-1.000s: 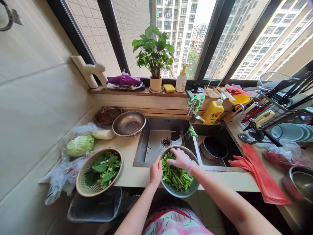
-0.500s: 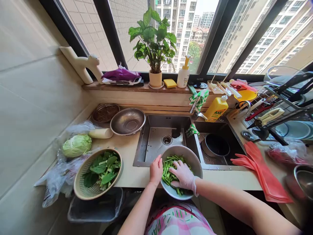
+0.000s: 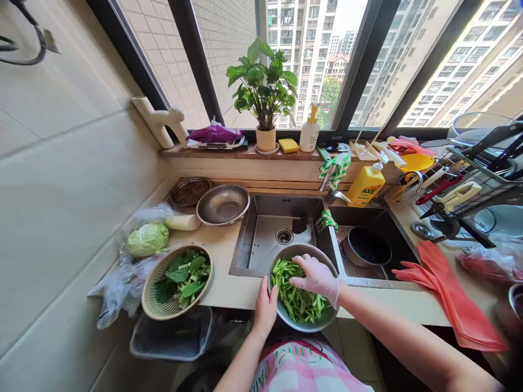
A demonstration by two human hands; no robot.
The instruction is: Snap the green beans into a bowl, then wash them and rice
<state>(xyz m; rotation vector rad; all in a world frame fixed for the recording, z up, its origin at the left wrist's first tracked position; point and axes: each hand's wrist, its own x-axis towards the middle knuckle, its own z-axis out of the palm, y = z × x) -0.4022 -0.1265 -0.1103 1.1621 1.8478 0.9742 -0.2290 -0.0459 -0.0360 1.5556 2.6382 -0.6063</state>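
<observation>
Nearest, at 6 o'clock, a pink-and-white apron [image 3: 314,373]. Just beyond, a grey bowl [image 3: 322,258] of cut greens [image 3: 300,305], jutting past the counter's [image 3: 220,296] near edge; cannot tell if it rests there or is held up. Clock read from the bowl, 12 straight ahead.

Left hand [image 3: 265,307], bare, grasps the bowl's side at 9, thumb by the rim; how far the fingers wrap below is hidden. Right hand [image 3: 317,277], in a clear glove, reaches over the greens from 3, fingers loosely bent, thumb parted, not clenched; cannot tell if the fingertips touch the greens.

Basket [image 3: 152,288] of leaves [image 3: 192,275] at 9, well apart. Red gloves [image 3: 453,299] at 3. Sink [image 3: 263,239] just past the bowl at 12; pot [image 3: 359,258] stands in it at 2. Cabbage [image 3: 147,239] and radish [image 3: 182,222] towards 10; colander [image 3: 223,205] past them. Yellow bottle [image 3: 365,186] at 1, beside the tap [image 3: 339,196].

Farthest, on the sill [image 3: 229,154]: plant [image 3: 265,76] just left of 12, pump bottle [image 3: 309,135] at 12, sponge [image 3: 288,145] between.
</observation>
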